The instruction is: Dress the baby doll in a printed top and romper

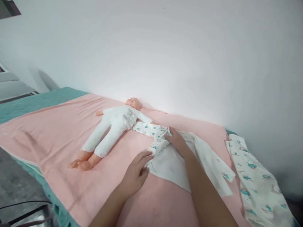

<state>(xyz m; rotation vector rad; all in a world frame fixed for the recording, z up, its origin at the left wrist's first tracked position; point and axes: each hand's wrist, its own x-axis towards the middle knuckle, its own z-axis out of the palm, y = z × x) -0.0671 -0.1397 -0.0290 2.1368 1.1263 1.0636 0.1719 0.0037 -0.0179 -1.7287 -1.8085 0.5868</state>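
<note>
A small white baby shirt [169, 164] with a green animal print lies spread on the pink sheet, partly folded back so that its plain white inside shows. At the shirt's near left edge, my left hand [136, 173] has its fingers closed on the cloth. Farther up, my right hand [176, 142] grips a bunched printed part of the same shirt. One printed sleeve reaches left towards a baby doll [113, 118]. The doll lies on its back, with a white cloth body and bare feet. Its arm on the shirt side touches the sleeve's upper edge.
Printed baby trousers [258, 183] lie at the right end of the bed. A pink sheet [59, 132] covers a green bedcover [68, 91]. Behind the doll rises a white wall [165, 56]. Dark bars and a cable [26, 201] stand off the near left edge.
</note>
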